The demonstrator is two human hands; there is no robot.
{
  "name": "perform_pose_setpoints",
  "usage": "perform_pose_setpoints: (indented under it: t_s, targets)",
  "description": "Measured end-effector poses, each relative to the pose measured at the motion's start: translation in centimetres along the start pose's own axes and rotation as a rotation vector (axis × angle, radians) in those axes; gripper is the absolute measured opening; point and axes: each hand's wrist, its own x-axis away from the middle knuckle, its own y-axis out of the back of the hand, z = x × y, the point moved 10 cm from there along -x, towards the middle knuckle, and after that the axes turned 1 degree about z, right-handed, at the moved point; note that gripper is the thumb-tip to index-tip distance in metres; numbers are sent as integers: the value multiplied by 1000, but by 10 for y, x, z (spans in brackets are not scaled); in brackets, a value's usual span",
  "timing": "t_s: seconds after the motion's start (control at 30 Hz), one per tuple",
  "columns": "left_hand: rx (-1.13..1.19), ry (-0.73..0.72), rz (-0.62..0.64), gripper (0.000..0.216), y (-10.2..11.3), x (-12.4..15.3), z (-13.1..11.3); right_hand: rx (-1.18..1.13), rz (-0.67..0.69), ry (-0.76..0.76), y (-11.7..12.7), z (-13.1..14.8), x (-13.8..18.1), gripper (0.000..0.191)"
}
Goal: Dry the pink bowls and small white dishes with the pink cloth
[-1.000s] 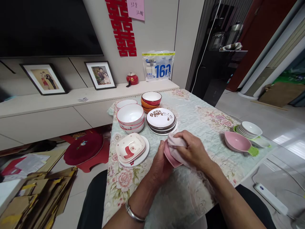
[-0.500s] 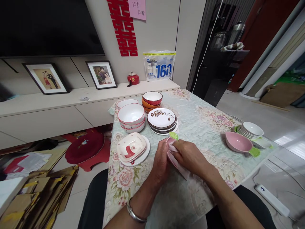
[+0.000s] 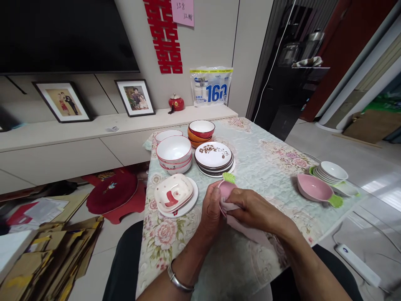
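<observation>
Near the front of the table, my left hand is closed around the side of a small pink bowl with a green leaf-shaped handle. The bowl is tilted, its handle pointing away from me. My right hand pinches a pale pink cloth against the inside of the bowl, and the cloth's loose end hangs down to the right. Both hands hide much of the bowl. Just beyond it stands a stack of white plates with dark rims and a brown flower pattern.
Left of my hands lie rectangular dishes on a white plate. Behind are white bowls with red rims and red and orange bowls. At the table's right edge sit another pink leaf-handled bowl and stacked small white bowls.
My right hand has shifted slightly right and lower within the bowl, uncovering more of its pink inside. The cloth's loose end now spreads farther right. My left hand keeps its hold.
</observation>
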Motion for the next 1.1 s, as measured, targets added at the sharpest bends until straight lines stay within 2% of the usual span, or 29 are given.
perform_pose_setpoints:
  t_s: [0.1, 0.17, 0.3, 0.43, 0.53, 0.6, 0.67, 0.8, 0.9, 1.03, 1.1]
  targets:
    - [1, 33, -11, 38, 2, 0, 5, 250, -58, -210, 3, -18, 0, 13]
    - [28, 46, -21, 40, 3, -1, 8, 371, -127, -295, 6, -23, -1, 17]
    - [174, 70, -41, 39, 4, -5, 15, 496, -343, -284, 14, -20, -5, 23]
    - [300, 170, -77, 40, 5, -5, 29, 403, -573, -210, 25, -24, -3, 19]
    - [350, 221, -77, 37, 3, -3, 34, 104, -697, -230, 35, -46, 3, 19]
    - [357, 221, -35, 31, -1, -1, 33, -140, -689, -266, 35, -64, 4, 31]
    - [349, 204, 8, 26, -5, 0, 30, -338, -619, -292, 30, -76, 2, 43]
    - [339, 229, 31, 22, -9, 1, 30, -582, -529, -291, 25, -81, 2, 34]
    - [341, 305, 63, 23, -14, 4, 36, -657, -509, -269, 25, -78, 4, 26]
    - [288, 385, 176, 31, -27, 11, 44, -628, -523, -276, 28, -78, 4, 21]
    - [237, 381, 200, 33, -28, 13, 45, -616, -538, -297, 28, -81, 4, 22]
